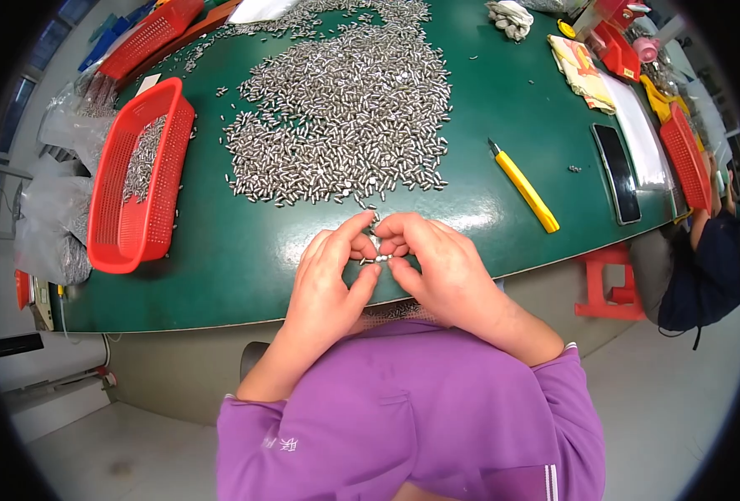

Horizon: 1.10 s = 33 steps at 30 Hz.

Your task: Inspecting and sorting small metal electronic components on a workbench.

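Note:
Near the front edge of the green table, my left hand (330, 271) and my right hand (443, 260) face each other with fingers curled inward. Between the fingertips lie several small silvery metal pieces (380, 258), pill-shaped with pointed ends. The left fingers and thumb bend round some of them, and the right fingers and thumb close in from the other side. My own fingers partly hide these pieces. Just beyond the hands spreads a large pile of the same metal pieces (345, 125), with a few strays trailing toward my fingers.
A red perforated basket (182, 125) at the left holds more metal pieces. To the right lie a yellow utility knife (527, 190), a phone (616, 175) and a printed cloth (583, 75). A white glove (512, 18) rests farther back. Someone sits at the far right beside a red stool (610, 284).

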Available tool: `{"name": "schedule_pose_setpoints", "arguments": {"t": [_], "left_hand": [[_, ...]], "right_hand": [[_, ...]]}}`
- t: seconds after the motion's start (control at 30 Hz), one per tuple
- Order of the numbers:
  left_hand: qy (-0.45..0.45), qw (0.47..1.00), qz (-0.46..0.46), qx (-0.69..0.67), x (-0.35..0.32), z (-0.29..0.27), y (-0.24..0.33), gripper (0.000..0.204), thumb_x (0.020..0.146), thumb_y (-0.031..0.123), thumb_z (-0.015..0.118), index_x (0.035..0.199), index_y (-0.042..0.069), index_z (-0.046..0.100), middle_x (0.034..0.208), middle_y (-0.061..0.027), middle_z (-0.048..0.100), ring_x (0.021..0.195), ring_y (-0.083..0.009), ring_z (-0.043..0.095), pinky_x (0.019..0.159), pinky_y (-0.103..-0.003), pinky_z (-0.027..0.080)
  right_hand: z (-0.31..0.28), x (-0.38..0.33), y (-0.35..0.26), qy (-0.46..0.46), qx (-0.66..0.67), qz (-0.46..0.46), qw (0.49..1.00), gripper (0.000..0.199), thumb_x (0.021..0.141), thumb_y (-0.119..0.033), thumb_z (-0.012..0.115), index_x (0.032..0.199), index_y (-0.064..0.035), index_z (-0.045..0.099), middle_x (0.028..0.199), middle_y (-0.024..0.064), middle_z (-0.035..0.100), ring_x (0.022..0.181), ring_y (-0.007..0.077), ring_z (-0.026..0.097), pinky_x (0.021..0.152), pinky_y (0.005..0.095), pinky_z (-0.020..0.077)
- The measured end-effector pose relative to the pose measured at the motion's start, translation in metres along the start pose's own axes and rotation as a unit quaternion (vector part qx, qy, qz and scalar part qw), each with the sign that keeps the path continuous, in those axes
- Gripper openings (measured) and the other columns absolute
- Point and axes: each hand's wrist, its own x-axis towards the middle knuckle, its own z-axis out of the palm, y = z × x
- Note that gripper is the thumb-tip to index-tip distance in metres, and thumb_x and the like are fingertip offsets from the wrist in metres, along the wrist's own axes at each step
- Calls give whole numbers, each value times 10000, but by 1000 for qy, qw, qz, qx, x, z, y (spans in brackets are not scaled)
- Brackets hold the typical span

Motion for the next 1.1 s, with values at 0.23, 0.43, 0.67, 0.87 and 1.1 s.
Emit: {"name": "schedule_pose_setpoints", "arguments": {"t": [0.23, 0.43, 0.67, 0.87, 1.1], "left_hand": [[-5, 999, 1, -41, -6, -6, -5, 726, 790, -67, 683, 1467, 54, 452, 1040, -60, 654, 956, -203, 606, 865, -332, 484], [1, 999, -5, -34, -7, -9, -4, 727, 795, -102, 650, 1475, 52, 444, 1056, -78, 656, 960, -202, 608, 870, -335, 495], [-2, 1000, 3, -7, -4, -7, -1, 694, 798, -94, 655, 1451, 55, 472, 1003, -60, 659, 913, -194, 604, 817, -332, 492], [17, 999, 30, 22, -2, 0, -6, 642, 787, -80, 663, 1399, 6, 489, 940, -97, 641, 855, -263, 599, 792, -399, 499], [42, 998, 33, 13, -2, 5, -5, 633, 785, -91, 655, 1390, 1, 493, 929, -95, 636, 849, -272, 599, 794, -408, 493]], "right_hand": [[-7, 5, -5, -32, -11, -14, 999, 329, 780, 39, 666, 1087, -35, 573, 1003, 125, 637, 956, 343, 632, 831, 436, 514], [-6, 2, -2, -46, -97, -36, 994, 209, 786, -33, 730, 980, -48, 654, 954, 103, 632, 902, 331, 625, 794, 421, 513], [-22, -6, -12, -115, -34, -44, 992, 168, 797, -50, 731, 944, -45, 649, 872, 98, 631, 855, 316, 629, 763, 431, 514], [-6, 13, 1, 3, -95, -47, 994, 159, 822, -56, 703, 972, -65, 651, 893, 96, 619, 859, 321, 615, 750, 436, 503], [1, 15, 8, 0, -94, -72, 993, 98, 830, -24, 663, 914, -55, 623, 889, 112, 589, 836, 338, 582, 731, 448, 481]]}}
